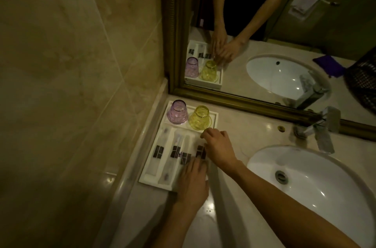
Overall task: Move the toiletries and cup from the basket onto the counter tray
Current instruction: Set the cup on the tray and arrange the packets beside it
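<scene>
**Both hands on the tray's right side**

The right hand [218,151] lies knuckles-up over the right edge of the white tray [151,181], fingers curled down onto the rightmost sachet [200,151]; whether it pinches that packet or only presses on it cannot be told. Its thumb tip sits just beside the rim of the yellow cup [200,118]. The left hand [193,181] rests flat and spread over the tray's near right corner, fingertips touching the dark label of another sachet [186,158]; it grips nothing that can be seen.

Left of the hands, the tray's long slots carry white wrapped toiletries with dark labels: four labels show, the leftmost packet [159,151] well clear of both hands and a second packet [176,151] between it and the fingers.

Two cups stand upside down in the tray's far section, side by side: the yellow one nearer the right hand, the purple cup [177,112] to its left by the wall.

The tray sits on the marble worktop [240,127], pushed into the corner under the framed mirror [264,24]. One white sink [317,182] lies to the right, with a chrome tap [322,127] behind it
</scene>
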